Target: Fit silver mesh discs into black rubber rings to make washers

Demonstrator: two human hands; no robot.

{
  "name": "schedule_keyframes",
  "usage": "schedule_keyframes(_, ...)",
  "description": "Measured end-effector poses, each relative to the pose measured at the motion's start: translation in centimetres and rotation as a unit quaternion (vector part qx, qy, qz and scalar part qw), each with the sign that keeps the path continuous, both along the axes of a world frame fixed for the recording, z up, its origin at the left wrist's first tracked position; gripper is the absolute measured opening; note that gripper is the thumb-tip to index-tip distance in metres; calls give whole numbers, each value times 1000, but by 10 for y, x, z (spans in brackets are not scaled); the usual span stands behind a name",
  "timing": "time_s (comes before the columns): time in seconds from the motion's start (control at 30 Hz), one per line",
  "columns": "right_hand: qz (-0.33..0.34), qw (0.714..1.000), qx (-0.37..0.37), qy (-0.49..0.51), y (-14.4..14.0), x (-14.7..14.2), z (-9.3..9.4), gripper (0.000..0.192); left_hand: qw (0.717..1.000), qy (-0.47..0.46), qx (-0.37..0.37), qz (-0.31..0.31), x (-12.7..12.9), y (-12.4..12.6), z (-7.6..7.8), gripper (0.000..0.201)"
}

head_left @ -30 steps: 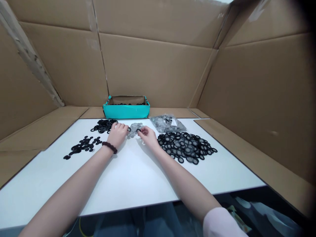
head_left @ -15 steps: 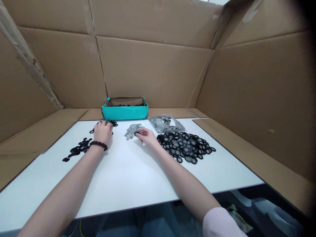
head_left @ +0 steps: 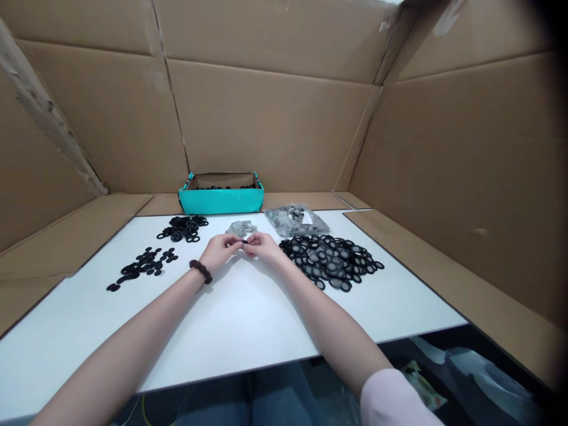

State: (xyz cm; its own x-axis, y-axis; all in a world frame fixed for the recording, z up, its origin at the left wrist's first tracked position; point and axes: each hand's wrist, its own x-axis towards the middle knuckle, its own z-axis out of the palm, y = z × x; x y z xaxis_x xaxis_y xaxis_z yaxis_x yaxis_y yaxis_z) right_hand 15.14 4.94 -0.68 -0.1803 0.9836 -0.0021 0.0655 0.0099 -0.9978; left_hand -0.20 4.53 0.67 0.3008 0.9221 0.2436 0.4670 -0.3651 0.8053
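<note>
Two loose heaps of black rings lie on the left part of the white table (head_left: 248, 331): the nearer, flatter scatter (head_left: 141, 266) toward the left edge, and a smaller heap of rings (head_left: 181, 228) farther back, just in front of the teal box (head_left: 220, 200) that stands against the cardboard wall (head_left: 266, 124). The teal box also holds dark rings, seen only along its rim. Right of that, the left hand (head_left: 218, 251) — a dark bead bracelet (head_left: 200, 271) on its wrist — meets the right hand (head_left: 265, 247) above the middle of the table. Both hands have their fingertips pinched together on one small black ring (head_left: 244, 241), held between them just off the tabletop; whether anything else is pressed into it is too small to tell. Just behind the hands sits a little pile of grey mesh discs (head_left: 241, 228), near but not touched. Farther right at the back lies a clear plastic bag (head_left: 296, 220) of more grey parts, and just in front of it — close beside the right hand — spreads the largest heap, black rings with grey mesh centres (head_left: 331, 261).
</note>
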Motion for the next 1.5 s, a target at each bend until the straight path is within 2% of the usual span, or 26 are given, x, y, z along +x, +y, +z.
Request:
schedule_keyframes(0.17,13,1000,-4,-17,1,0,1,17,1000,-12,-15,23,0,2,-2,25)
schedule_keyframes(0.3,-2,1000,14,-1,4,3,2,15,999,-11,-46,10,-2,6,-4,28)
schedule_keyframes(0.43,21,999,31,6,4,8,5,13,996,-44,-74,3,-3,7,-4,30)
schedule_keyframes(0.6,42,999,20,10,4,10,6,15,992,-74,-101,22,0,4,-1,30)
schedule_keyframes(0.97,21,998,-15,50,4,10,5,13,981,-87,-169,25,3,-1,1,31)
schedule_keyframes(1.07,-2,995,-55,82,-1,4,5,10,985,-85,-142,57,6,-1,-4,29)
schedule_keyframes(1.2,-43,979,-117,163,-6,-9,2,11,986,-106,-37,122,11,1,-15,25)
schedule_keyframes(1.33,-26,971,-154,180,-9,-12,4,21,990,-81,6,115,12,2,-16,30)
schedule_keyframes(1.5,16,979,-158,128,-12,-8,9,15,996,5,15,88,8,-2,-8,26)
